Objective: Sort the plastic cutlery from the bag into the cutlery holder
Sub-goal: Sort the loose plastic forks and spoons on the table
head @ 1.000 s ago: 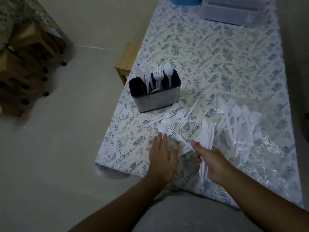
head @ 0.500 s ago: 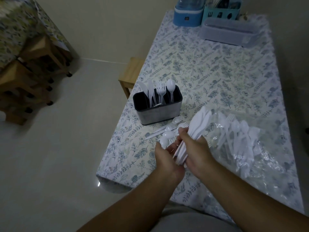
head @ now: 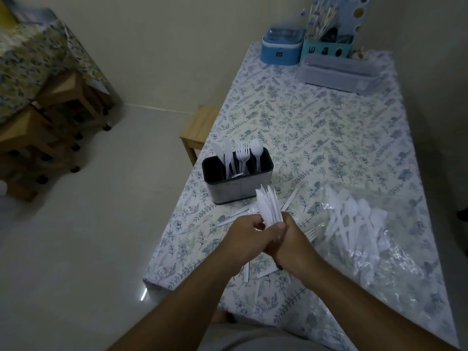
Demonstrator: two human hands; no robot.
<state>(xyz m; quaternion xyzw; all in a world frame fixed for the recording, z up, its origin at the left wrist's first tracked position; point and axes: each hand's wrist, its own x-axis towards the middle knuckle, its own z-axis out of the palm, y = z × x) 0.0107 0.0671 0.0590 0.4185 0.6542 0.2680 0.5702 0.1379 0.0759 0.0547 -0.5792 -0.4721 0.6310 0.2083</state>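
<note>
Cutlery holder (head: 238,183) on table (head: 329,127), left of bag (head: 367,239); loose forks (head: 291,201) between.

No text, brand, number or sign could be read anywhere. The blue lidded box (head: 281,50) at the far end of the table (head: 329,127) bore a small dark label on its front — too small and blurred to make out. Just right of that box, the teal caddy (head: 326,49) showed dark cut-out shapes along its front wall, which could not be told as letters. Right of the caddy and behind it, a pale board with round spots (head: 355,13) carried nothing legible — only dots.
</note>
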